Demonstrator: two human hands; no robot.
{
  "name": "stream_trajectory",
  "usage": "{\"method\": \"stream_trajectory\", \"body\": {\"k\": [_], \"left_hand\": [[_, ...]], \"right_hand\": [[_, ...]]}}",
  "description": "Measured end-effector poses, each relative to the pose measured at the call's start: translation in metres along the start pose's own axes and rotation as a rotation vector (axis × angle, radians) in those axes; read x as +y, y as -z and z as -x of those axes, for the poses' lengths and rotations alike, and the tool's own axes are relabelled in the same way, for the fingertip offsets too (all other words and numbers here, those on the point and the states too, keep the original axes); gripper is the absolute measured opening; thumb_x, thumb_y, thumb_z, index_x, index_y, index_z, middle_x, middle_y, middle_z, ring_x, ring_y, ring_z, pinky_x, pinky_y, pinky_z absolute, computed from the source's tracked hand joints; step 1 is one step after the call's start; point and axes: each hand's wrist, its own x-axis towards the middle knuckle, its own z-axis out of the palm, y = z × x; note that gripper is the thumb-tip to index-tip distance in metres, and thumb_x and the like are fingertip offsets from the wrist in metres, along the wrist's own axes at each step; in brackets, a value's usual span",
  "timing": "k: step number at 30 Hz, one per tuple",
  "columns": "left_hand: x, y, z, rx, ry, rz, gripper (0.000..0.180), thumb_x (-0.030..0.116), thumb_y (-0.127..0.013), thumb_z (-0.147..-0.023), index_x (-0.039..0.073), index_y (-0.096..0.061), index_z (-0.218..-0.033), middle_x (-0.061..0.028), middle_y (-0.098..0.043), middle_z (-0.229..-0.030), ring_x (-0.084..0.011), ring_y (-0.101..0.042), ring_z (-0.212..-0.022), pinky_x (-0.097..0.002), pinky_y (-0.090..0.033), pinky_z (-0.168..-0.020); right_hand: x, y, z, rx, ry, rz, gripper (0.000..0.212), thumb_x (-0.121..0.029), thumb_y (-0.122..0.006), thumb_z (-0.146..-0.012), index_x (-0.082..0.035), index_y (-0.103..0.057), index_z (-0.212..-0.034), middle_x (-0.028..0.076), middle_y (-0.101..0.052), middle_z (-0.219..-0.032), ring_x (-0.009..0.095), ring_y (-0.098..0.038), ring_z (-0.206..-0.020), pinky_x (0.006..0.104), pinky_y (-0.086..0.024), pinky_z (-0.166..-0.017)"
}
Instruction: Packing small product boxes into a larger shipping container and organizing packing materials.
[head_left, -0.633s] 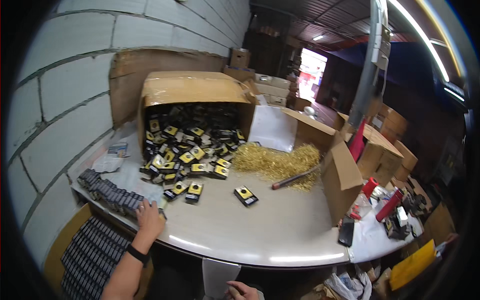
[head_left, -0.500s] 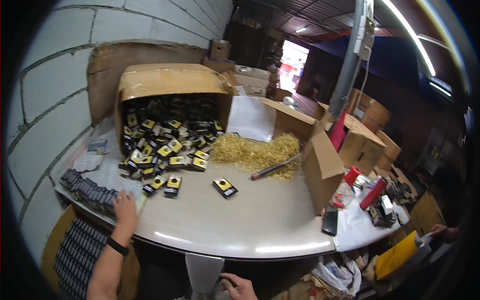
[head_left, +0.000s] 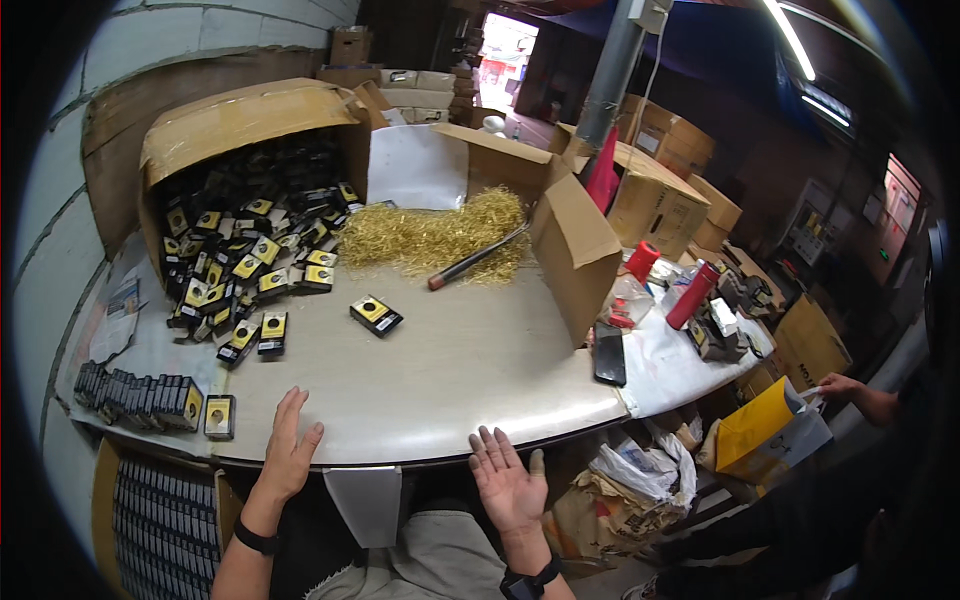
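My left hand (head_left: 289, 446) is open and holds nothing, its fingers together and stretched out over the table's front edge. My right hand (head_left: 512, 486) is open too, palm up and bare, at the same edge. Nearest my left hand is a single small black-and-yellow box (head_left: 219, 416), lying apart from a row of similar boxes (head_left: 140, 397) stood on edge at the left. Two more such boxes, one of them a black-and-yellow box (head_left: 272, 333), lie further in, and another single box (head_left: 375, 315) sits mid-table. A tipped carton (head_left: 250, 112) spills a large heap of boxes (head_left: 240, 250).
Gold shredded filler (head_left: 430, 235) lies behind a dark rod (head_left: 475, 257). An upright carton flap (head_left: 575, 260), a phone (head_left: 608, 354) and a red flask (head_left: 692, 296) are at right. Below left stands a carton of packed boxes (head_left: 165, 520). Another person's hand (head_left: 842, 387) holds a yellow bag (head_left: 765, 435).
My left hand has left the row of boxes and moved right. My right hand has risen from near my lap and opened, palm up. The whole view has shifted right.
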Motion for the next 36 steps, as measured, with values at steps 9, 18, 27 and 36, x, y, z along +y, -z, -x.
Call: {"method": "stream_trajectory", "body": {"k": [9, 18, 27, 36], "left_hand": [[-0.037, -0.044, 0.021, 0.108, -0.077, -0.576, 0.037, 0.010, -0.047, -0.087, -0.002, -0.052, -0.121, -0.0182, -0.046, -0.135, -0.0329, -0.037, -0.132, -0.0458, -0.025, -0.111], [-0.056, -0.038, 0.022, 0.199, -0.221, -0.721, 0.036, 0.009, -0.050, -0.082, -0.005, -0.056, -0.114, -0.0218, -0.054, -0.125, -0.0381, -0.048, -0.120, -0.0485, -0.036, -0.103], [-0.054, -0.011, 0.018, 0.032, -0.121, -0.409, 0.036, 0.014, -0.061, -0.080, 0.000, -0.057, -0.113, -0.0183, -0.055, -0.125, -0.0351, -0.050, -0.119, -0.0423, -0.041, -0.099], [-0.075, 0.105, -0.020, -0.125, -0.078, -0.771, 0.074, 0.011, -0.073, -0.064, 0.000, -0.043, -0.130, -0.0204, -0.053, -0.125, -0.0364, -0.049, -0.119, -0.0407, -0.041, -0.100]], "right_hand": [[0.008, 0.013, -0.012, -0.142, 0.829, 2.404, 0.033, -0.010, -0.061, -0.085, -0.010, -0.060, -0.118, 0.007, -0.060, -0.123, 0.028, -0.054, -0.117, 0.0439, -0.033, -0.104], [0.032, 0.058, -0.025, -0.108, 0.958, 2.467, 0.049, -0.007, -0.049, -0.072, -0.004, -0.060, -0.120, 0.010, -0.060, -0.126, 0.028, -0.050, -0.124, 0.0480, -0.010, -0.115], [0.049, 0.042, -0.020, -0.038, 0.922, 2.474, 0.028, -0.009, -0.047, -0.091, -0.006, -0.062, -0.114, 0.007, -0.060, -0.122, 0.029, -0.046, -0.125, 0.0471, -0.015, -0.114], [0.022, 0.054, -0.021, -0.090, 1.075, 2.481, 0.031, -0.008, -0.047, -0.088, -0.003, -0.062, -0.114, 0.011, -0.062, -0.119, 0.032, -0.051, -0.120, 0.0476, -0.014, -0.114]]}}
